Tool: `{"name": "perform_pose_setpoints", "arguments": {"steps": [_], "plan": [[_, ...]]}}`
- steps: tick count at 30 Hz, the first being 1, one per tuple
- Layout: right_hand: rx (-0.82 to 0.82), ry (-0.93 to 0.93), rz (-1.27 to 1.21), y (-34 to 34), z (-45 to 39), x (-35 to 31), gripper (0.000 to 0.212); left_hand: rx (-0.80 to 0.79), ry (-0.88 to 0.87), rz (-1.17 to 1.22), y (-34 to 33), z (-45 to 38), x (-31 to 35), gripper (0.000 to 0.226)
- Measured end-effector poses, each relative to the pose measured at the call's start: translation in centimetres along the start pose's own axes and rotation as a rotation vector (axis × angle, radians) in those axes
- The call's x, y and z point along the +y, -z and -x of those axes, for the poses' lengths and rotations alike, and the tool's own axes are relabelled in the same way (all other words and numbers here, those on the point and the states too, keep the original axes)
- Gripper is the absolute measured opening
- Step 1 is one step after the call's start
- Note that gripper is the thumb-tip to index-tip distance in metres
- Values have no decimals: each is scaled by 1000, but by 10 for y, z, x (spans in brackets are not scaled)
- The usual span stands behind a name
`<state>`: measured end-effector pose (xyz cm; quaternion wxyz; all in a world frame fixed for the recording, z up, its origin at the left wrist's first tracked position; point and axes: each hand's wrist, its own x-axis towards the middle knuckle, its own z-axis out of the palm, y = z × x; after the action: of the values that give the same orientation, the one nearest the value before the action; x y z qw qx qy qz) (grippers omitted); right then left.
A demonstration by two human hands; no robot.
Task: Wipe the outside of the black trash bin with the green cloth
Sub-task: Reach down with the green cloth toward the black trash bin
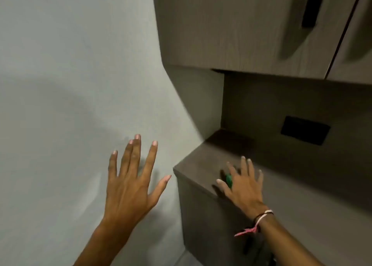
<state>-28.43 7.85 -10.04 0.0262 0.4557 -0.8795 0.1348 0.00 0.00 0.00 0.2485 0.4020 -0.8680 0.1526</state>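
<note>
While the left hand [130, 182] hangs in front of the pale wall [70, 74] at about seven o'clock in the view, its fingers are spread wide and straight and grip nothing, the palm turned away from the camera toward the wall; whether the fingertips touch the wall cannot be told. The right hand [244, 187], at about five o'clock, lies with its fingers splayed flat over the front edge of a brown counter [193, 163]. A small bit of the green cloth [229, 180] shows between its thumb and forefinger, at nine o'clock from the knuckles; the rest of the cloth is hidden under the palm, so the hand looks to be pressing on it, though whether the fingers truly grip it cannot be told. A dark band and a pink and white string [254, 223] go round the right wrist, the loose pink end hanging off toward eight o'clock. Above the counter, at about one o'clock, brown cupboard doors [231, 28] with a dark handle [314, 6] jut forward over a recess. On the back panel of that recess, at three o'clock from the middle of the view, sits a black rectangular plate [305, 130]. The black trash bin is nowhere in this view.
</note>
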Motion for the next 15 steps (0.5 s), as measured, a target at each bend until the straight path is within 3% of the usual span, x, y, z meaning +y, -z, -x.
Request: {"name": "perform_pose_setpoints", "arguments": {"steps": [3,8,10,13,15], "plan": [[-153,-136,-24,-41,-9,38,80,-116,-12,4,-46,3,20,86],[-99,-105,-135,-61,-17,30,59,-134,-58,40,-105,39,40,77],[-90,-22,-185,-66,-10,11,55,-182,-54,51,-131,65,43,75],[58,221,-225,-84,32,-27,53,-293,-80,78,-174,114,44,71],[135,362,-254,-124,68,-45,52,-439,-95,97,-219,157,47,70]]}}
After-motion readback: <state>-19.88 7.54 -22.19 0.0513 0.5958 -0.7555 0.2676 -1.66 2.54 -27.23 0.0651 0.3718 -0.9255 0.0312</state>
